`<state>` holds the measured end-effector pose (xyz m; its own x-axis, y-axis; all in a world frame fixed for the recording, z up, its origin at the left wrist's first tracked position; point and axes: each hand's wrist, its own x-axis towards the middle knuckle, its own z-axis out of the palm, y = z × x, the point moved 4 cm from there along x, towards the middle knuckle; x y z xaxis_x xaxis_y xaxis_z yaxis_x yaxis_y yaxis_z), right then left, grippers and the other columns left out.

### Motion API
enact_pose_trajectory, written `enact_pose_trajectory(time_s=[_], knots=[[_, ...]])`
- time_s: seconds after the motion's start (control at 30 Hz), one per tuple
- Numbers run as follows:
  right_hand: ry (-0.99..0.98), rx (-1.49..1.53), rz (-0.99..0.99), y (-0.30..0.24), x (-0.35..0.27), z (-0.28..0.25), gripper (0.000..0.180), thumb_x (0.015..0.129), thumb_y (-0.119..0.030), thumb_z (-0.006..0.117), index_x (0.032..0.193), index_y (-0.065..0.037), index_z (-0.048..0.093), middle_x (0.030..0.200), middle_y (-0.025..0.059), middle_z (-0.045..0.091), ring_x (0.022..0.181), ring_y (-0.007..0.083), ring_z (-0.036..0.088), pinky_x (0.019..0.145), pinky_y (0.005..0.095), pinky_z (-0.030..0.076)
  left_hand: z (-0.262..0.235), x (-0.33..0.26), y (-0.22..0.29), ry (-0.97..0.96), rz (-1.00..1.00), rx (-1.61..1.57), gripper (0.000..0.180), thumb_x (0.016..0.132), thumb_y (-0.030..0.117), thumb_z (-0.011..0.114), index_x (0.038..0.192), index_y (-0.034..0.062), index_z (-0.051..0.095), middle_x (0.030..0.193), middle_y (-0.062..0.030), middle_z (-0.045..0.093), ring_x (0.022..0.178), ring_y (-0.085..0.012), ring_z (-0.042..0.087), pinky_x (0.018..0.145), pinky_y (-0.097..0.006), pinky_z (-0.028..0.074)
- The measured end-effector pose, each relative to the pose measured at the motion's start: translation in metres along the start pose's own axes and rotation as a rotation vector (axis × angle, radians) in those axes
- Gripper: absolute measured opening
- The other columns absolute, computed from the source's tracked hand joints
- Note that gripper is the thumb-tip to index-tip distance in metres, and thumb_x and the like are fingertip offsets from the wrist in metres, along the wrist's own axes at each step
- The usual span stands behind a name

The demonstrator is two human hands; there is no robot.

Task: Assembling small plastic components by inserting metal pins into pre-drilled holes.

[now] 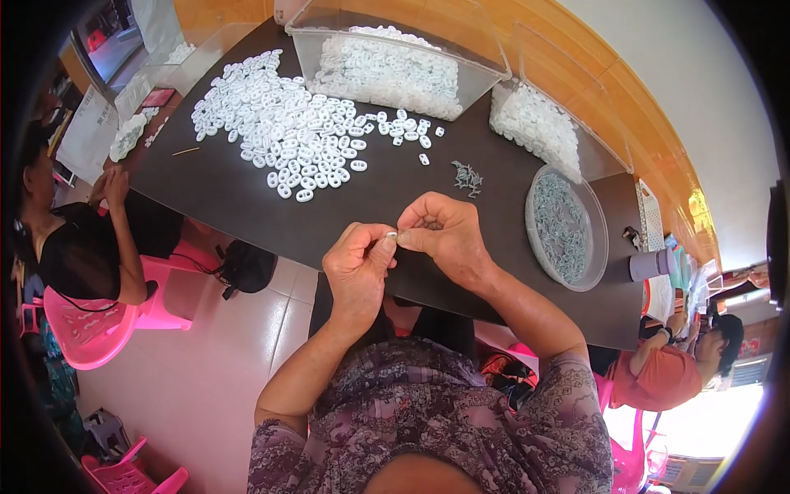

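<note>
Just past the table's near edge, my two hands meet at the fingertips. My left hand (360, 267) pinches a small white plastic piece (392, 235) between thumb and forefinger. Closed in a pinch, my right hand (451, 240) touches beside that piece; what its fingertips hold is too small to make out. Beyond the hands spreads a large pile of white oval plastic pieces with two holes (288, 136). Smaller white pieces (405, 125) lie to its right. A little heap of thin grey-green screw-like bits (467, 179) rests nearer my right hand.
A round clear dish (598, 267) of similar grey-green bits stands at right. Two clear bins of white pieces (395, 37) (535, 123) line the back. A purple cup (650, 265) sits at the right edge. People sit left (78, 255) and right (666, 375).
</note>
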<state>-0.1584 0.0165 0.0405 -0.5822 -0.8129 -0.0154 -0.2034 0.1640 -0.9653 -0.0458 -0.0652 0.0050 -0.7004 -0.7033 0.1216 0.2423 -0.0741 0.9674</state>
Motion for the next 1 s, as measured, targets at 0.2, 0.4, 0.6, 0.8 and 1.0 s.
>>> enact_pose_trajectory(time_s=[0.2,0.4,0.6,0.8,1.0], knots=[[-0.036,-0.08,-0.022,-0.006,0.022,-0.012,0.01,0.076,-0.004,0.068,0.084,0.0,0.063,0.075,-0.0004,0.062,0.072,0.0046,0.055,0.065,0.0209,0.045,-0.003,0.01,-0.014,0.05,-0.145,-0.286,0.01,0.086,0.006,0.062,0.089,-0.0032,0.061,0.074,-0.0058,0.06,0.059,-0.0097,0.054,0.051,-0.021,0.043],[0.301,-0.62,-0.178,0.02,0.094,-0.072,0.012,0.074,-0.012,0.064,0.077,0.0,0.065,0.068,0.0093,0.063,0.068,0.0182,0.059,0.063,0.03,0.045,-0.004,0.013,-0.015,0.029,-0.109,-0.347,0.01,0.086,0.006,0.062,0.09,-0.0036,0.062,0.075,-0.0064,0.06,0.059,-0.0107,0.055,0.051,-0.022,0.043],[0.393,-1.035,-0.261,0.038,0.122,-0.062,0.012,0.072,-0.015,0.064,0.071,-0.003,0.064,0.071,0.017,0.062,0.073,0.034,0.059,0.066,0.0428,0.046,-0.005,0.012,-0.018,0.032,-0.09,-0.353,0.012,0.086,0.006,0.062,0.091,-0.0038,0.061,0.077,-0.0069,0.061,0.06,-0.0111,0.055,0.053,-0.023,0.044],[0.357,-0.917,-0.243,0.031,0.117,-0.063,0.015,0.072,-0.015,0.064,0.074,0.0,0.061,0.071,0.0167,0.063,0.07,0.0342,0.06,0.066,0.0423,0.046,-0.005,0.011,-0.017,0.03,-0.081,-0.363,0.012,0.086,0.006,0.062,0.092,-0.0037,0.061,0.078,-0.0071,0.061,0.061,-0.0112,0.055,0.054,-0.023,0.044],[0.086,-0.286,-0.065,0.009,0.066,-0.054,0.02,0.075,-0.011,0.067,0.093,-0.001,0.065,0.072,0.0047,0.063,0.068,0.0106,0.057,0.063,0.0242,0.045,-0.007,0.01,-0.017,0.041,-0.098,-0.34,0.011,0.086,0.006,0.062,0.092,-0.0035,0.061,0.078,-0.0074,0.061,0.06,-0.0112,0.055,0.053,-0.022,0.044]])
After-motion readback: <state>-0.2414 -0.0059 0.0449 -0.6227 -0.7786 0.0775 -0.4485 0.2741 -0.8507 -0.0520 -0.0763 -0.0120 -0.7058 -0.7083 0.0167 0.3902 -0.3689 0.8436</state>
